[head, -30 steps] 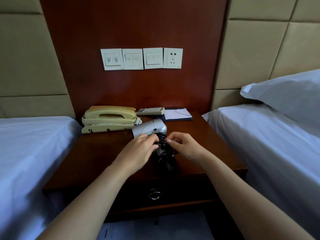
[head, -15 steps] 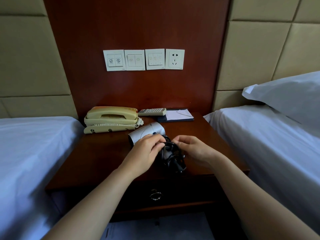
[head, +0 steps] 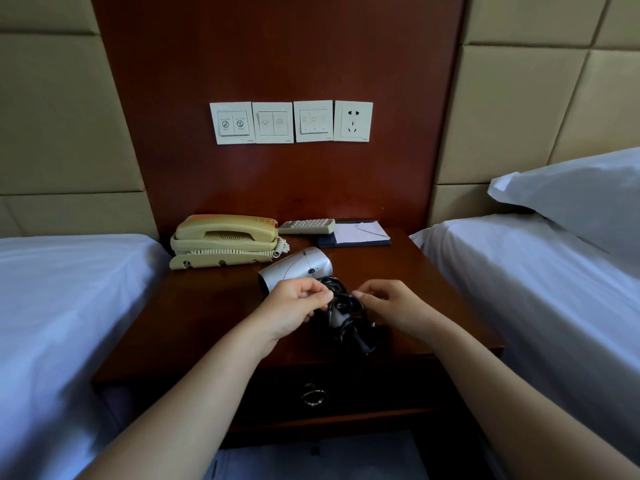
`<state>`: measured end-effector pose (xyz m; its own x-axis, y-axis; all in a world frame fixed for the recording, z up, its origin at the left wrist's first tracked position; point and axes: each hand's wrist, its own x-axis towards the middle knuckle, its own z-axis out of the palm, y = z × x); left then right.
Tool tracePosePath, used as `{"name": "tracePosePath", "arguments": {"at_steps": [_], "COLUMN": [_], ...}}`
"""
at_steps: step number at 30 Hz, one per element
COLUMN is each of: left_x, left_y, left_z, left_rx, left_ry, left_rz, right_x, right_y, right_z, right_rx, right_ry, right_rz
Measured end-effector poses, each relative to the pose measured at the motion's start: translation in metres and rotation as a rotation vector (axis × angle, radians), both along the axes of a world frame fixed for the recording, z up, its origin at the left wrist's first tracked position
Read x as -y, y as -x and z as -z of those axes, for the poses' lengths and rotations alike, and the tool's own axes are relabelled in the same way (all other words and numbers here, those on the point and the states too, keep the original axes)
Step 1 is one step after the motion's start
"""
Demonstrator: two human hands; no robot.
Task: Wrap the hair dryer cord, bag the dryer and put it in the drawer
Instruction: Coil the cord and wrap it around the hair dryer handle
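A silver hair dryer (head: 298,268) lies on the dark wooden nightstand (head: 207,317), its barrel pointing left. Its black cord (head: 346,313) is bunched in loops around the handle, with the plug end hanging toward the front edge. My left hand (head: 294,306) pinches the cord from the left and hides part of the barrel. My right hand (head: 391,303) pinches the same bundle from the right. The drawer (head: 346,393) below the top is closed; its ring pull (head: 313,396) shows. No bag is in view.
A beige telephone (head: 225,240), a remote control (head: 306,226) and a notepad on a dark folder (head: 356,233) sit at the back of the nightstand. Beds with white sheets flank it left (head: 62,306) and right (head: 554,289). Wall switches and a socket (head: 353,121) are above.
The dryer and cord bundle have shifted slightly right and forward, with the barrel turned more to the left. Both hands stay on the cord, fingers working the loops.
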<state>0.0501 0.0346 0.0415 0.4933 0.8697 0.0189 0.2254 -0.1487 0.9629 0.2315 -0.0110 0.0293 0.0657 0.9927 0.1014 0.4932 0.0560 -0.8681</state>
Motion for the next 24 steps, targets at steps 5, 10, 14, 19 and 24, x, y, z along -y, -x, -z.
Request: {"name": "tracePosePath", "arguments": {"at_steps": [5,10,14,19,24], "left_x": [-0.002,-0.002,-0.002,-0.005,-0.007], "left_y": [-0.001,-0.002,-0.002,0.0,-0.004], "left_z": [-0.003,-0.002,0.0,0.003,0.005], "left_rx": [-0.037,-0.035,-0.004,0.012,0.026], "left_ry": [0.004,0.019,0.025,0.025,0.023], "left_rz": [-0.017,-0.041,-0.083,-0.088,-0.122], "right_x": [0.01,0.014,0.013,0.012,0.01], "right_y": [0.007,0.007,0.007,0.009,0.012], "right_z": [-0.01,-0.008,-0.003,-0.001,0.004], "right_rx": [0.136,0.245,0.218,0.212,0.1], "right_ry": [-0.101,-0.137,-0.207,-0.215,-0.296], "right_rz": [-0.014,-0.055,-0.029,-0.067,-0.048]}}
